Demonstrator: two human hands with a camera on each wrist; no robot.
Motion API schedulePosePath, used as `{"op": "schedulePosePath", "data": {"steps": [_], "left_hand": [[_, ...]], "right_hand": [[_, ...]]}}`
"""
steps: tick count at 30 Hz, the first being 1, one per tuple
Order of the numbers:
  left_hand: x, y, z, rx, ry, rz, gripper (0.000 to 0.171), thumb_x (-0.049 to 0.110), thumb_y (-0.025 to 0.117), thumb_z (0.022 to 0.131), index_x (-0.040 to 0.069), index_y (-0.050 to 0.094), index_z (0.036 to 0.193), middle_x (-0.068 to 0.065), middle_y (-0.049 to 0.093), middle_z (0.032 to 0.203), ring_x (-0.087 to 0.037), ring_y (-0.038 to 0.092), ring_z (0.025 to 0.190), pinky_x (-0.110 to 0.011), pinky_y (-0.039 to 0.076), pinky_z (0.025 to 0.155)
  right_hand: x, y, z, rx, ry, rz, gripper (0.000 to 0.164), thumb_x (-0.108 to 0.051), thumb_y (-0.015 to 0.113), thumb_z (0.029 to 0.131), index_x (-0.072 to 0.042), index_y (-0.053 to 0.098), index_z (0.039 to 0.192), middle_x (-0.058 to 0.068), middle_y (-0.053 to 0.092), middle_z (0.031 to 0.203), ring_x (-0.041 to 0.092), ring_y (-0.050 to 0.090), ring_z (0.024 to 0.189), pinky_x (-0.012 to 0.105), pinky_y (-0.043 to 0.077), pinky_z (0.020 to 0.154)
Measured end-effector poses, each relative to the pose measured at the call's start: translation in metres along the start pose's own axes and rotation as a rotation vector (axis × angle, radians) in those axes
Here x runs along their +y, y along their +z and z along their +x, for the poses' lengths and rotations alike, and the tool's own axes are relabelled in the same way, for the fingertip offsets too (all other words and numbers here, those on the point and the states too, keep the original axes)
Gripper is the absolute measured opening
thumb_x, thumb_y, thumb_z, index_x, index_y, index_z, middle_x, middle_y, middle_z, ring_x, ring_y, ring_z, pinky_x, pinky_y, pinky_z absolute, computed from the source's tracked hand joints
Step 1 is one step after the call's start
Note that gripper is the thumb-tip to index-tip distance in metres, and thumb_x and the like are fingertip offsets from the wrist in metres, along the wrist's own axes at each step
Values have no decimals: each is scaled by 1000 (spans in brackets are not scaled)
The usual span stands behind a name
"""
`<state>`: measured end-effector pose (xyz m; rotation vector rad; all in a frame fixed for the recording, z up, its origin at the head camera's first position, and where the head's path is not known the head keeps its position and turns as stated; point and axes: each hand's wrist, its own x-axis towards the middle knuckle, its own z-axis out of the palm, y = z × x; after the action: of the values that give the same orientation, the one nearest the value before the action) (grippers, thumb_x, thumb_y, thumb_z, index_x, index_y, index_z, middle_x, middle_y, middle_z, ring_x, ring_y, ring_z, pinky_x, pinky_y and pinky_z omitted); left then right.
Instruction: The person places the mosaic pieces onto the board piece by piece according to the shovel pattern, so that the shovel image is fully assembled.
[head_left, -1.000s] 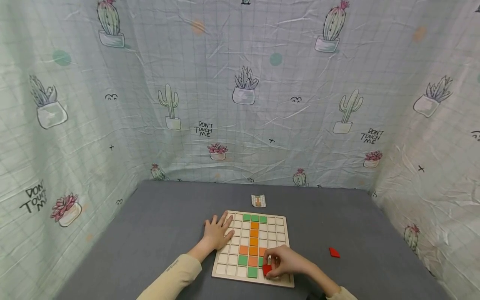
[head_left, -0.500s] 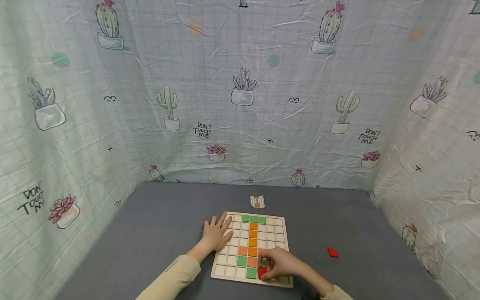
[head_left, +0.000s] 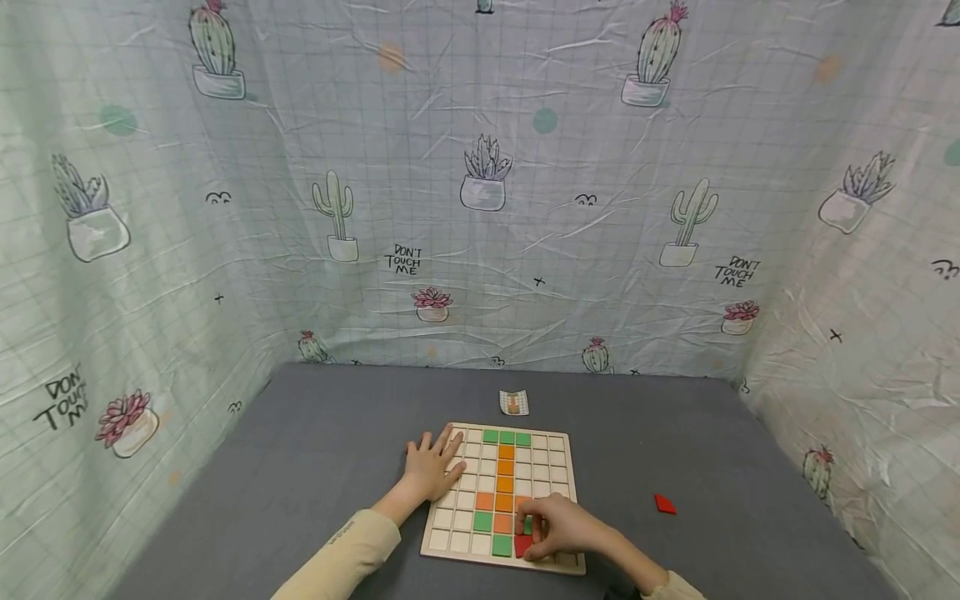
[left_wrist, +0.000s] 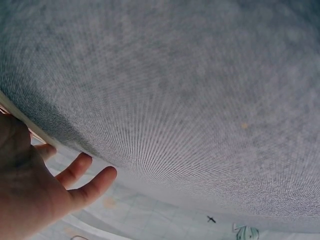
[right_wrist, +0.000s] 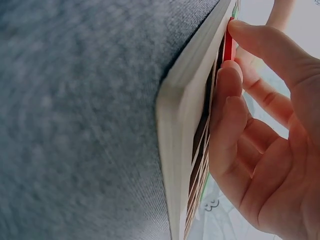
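A wooden grid board (head_left: 542, 472) lies on the grey table, holding orange tiles (head_left: 506, 468) in a column with salmon and green tiles (head_left: 482, 522) around its near end. My left hand (head_left: 429, 468) rests with spread fingers on the board's left edge; its fingers also show in the left wrist view. Over the near right part of the board, my right hand (head_left: 561, 523) pinches a red tile (head_left: 522, 546) between thumb and fingers. That tile sits at a near-row cell, right of a green tile (head_left: 502, 546). In the right wrist view, the thumb touches the red tile's end.
A loose red quarter-round tile (head_left: 664, 504) lies on the table right of the board. Behind the board is a small printed pattern card (head_left: 513, 403). A cactus-print curtain (head_left: 480, 317) hangs around the table's back and sides.
My right hand has moved the red tile slightly left and down onto the near-row cell beside the green tile. The left hand stays at the board's edge.
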<state>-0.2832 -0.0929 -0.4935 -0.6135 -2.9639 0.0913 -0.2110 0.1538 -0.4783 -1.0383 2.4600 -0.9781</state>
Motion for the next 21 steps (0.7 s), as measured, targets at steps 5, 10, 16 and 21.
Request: {"op": "schedulePosePath", "data": {"steps": [5,10,16,21], "left_hand": [[-1,2,1,-7,3,-9,54,47,37,92,20,34,139,-6,31,145,-35,38,119,-54,35,75],[-2,5,1,-8,5,-22,54,46,37,92,19,33,139,-6,30,145,-35,37,120,-54,35,76],[-2,5,2,1,3,-23,54,46,38,92,19,35,138,-6,32,144,-35,38,120,-54,34,75],[-2,5,2,-4,1,-26,54,46,37,92,19,34,139,-6,31,145,-35,37,121,-54,34,76]], "right_hand": [[2,-2,-2,-3,1,49,18,-16,73,73,-10,62,85,-1,60,60,-6,46,48,15,42,47],[3,-1,-4,5,-18,62,14,-13,71,73,-9,63,84,0,59,62,-7,46,50,15,43,48],[2,-1,-4,12,-11,45,14,-15,72,73,-10,63,82,-2,59,61,-7,45,50,14,43,48],[-1,0,-2,16,16,29,13,-14,72,73,-11,63,81,-4,58,59,-7,45,49,14,42,48]]}}
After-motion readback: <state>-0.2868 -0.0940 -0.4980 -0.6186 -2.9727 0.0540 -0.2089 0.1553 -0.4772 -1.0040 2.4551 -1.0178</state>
